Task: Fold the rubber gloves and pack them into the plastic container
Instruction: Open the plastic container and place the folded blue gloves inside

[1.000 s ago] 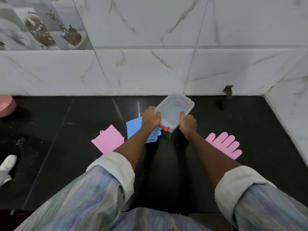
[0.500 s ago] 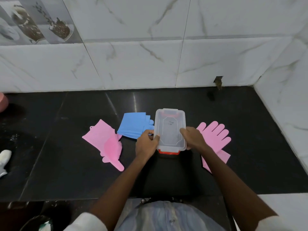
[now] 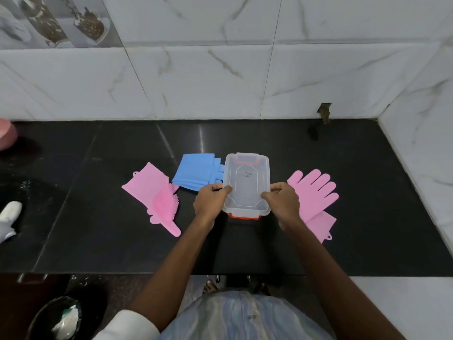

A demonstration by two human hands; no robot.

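Both hands, left point(image 3: 211, 201) and right point(image 3: 282, 201), clasp the clear lidded plastic container point(image 3: 247, 185) by its long sides on the black surface point(image 3: 98, 241); its long axis points away. The blue rubber gloves point(image 3: 196, 174) lie nearer the left hand, the flat pink rubber glove point(image 3: 315, 192) just beside the right.

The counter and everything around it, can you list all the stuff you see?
box: 1, clear with red clips, lid on, middle of the counter
pink gloves: 2, one partly folded left of the box, one flat on the right
blue gloves: a folded stack, count unclear, just left of the box
counter: 1, black, against the wall
wall: white marble tiles, behind and to the right
pink thing: 1, far left edge, cut off
white thing: 1, left edge, cut off
bin: 1, dark, on the floor, bottom left
hands: 2, left and right gripping the box's sides
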